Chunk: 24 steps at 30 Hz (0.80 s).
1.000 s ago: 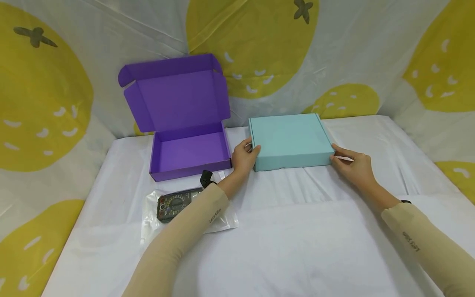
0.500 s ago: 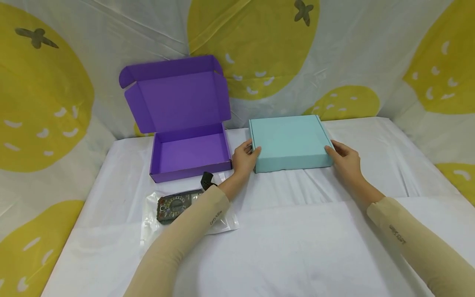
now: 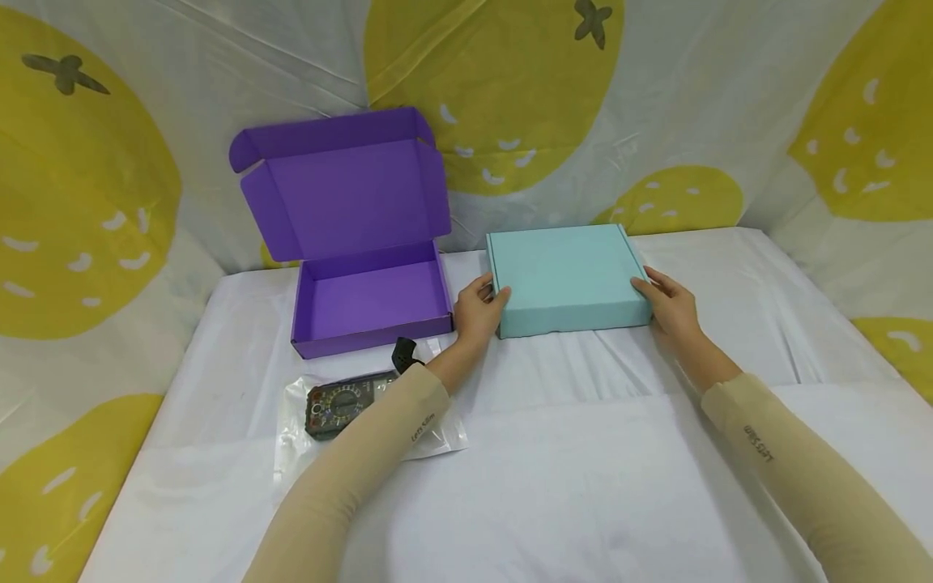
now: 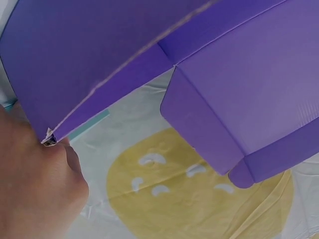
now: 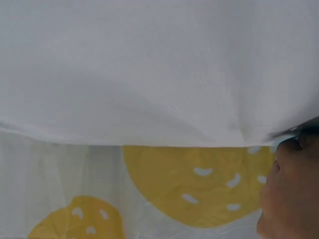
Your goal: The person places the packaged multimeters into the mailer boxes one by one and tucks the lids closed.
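A closed light blue cardboard box [image 3: 564, 271] lies flat on the white cloth, right of the middle in the head view. My left hand [image 3: 477, 312] grips its left side, thumb at the front left corner. On the right side, my right hand [image 3: 676, 312] holds the box near the front right corner, thumb over the top edge and fingers down the side. In the left wrist view my left hand [image 4: 40, 179] shows beside the purple box, most of its fingers hidden. The right wrist view catches only part of my right hand [image 5: 294, 189].
An open purple cardboard box [image 3: 372, 332] stands just left of my left hand, lid raised against the backdrop. In front of it, a multimeter [image 3: 338, 405] lies on a clear plastic bag [image 3: 445, 433], partly under my left forearm. Fruit-printed fabric [image 3: 503, 97] hangs behind the table.
My right hand has shifted left and slightly up along the light blue box's right side, its thumb now over the top edge. The left hand and the boxes stay in place.
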### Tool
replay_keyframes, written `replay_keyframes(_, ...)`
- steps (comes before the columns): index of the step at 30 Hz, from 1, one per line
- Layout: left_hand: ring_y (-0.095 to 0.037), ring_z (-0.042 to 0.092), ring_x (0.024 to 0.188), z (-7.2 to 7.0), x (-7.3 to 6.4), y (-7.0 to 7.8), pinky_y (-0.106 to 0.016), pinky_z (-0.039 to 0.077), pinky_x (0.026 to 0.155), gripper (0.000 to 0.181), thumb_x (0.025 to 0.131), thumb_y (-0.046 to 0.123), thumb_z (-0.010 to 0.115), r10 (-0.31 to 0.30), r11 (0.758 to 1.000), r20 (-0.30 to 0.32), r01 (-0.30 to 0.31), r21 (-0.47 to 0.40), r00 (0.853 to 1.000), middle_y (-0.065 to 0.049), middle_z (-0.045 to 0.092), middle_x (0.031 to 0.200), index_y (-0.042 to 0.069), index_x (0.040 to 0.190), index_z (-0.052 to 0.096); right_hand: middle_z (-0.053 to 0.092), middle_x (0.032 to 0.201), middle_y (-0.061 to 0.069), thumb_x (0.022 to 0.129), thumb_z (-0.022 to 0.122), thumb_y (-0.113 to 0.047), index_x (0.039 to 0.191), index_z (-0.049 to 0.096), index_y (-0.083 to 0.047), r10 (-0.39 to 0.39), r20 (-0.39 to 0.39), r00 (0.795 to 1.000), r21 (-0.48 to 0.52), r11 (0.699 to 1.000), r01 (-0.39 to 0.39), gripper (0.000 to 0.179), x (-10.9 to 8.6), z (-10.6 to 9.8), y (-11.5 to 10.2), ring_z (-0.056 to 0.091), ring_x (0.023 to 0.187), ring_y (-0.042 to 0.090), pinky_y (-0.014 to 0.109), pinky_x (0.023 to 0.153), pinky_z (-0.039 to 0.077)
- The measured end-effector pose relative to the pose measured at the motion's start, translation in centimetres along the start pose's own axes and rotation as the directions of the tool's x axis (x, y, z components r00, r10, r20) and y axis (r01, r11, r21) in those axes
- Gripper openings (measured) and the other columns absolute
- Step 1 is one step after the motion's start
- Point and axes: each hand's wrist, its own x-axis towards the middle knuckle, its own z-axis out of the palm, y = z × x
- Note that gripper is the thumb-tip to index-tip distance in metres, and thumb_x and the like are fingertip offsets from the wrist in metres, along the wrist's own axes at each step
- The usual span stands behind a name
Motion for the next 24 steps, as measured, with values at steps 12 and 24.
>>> replay_keyframes(12, -0.021, 0.057, 0.11, -0.3, 0.0, 0.0, -0.035, 0.047, 0.09, 0.05, 0.087, 0.029, 0.061, 0.103, 0.948, 0.036, -0.109, 0.299, 0.994, -0.007, 0.054, 0.128, 0.014, 0.132, 0.048, 0.011, 0.151, -0.01, 0.077, 0.071, -0.03, 0.14, 0.035, -0.024, 0.043, -0.023, 0.999, 0.108, 0.993, -0.04, 0.073, 0.6, 0.0, 0.2, 0.011, 0.137, 0.006, 0.021, 0.11, 0.016)
replay_keyframes(24, -0.025, 0.029, 0.135, -2.2, -0.7, 0.3, -0.042, 0.034, 0.104, 0.055, 0.092, 0.043, 0.048, 0.339, 0.498, 0.478, -0.585, 0.64, 0.81, -0.015, 0.031, 0.145, 0.011, 0.135, 0.044, 0.009, 0.152, -0.011, 0.074, 0.073, -0.033, 0.141, 0.033, -0.026, 0.072, -0.006, 0.997, 0.096, 0.993, -0.071, 0.078, 0.6, -0.3, 0.1, 0.01, 0.138, 0.008, 0.021, 0.11, 0.016)
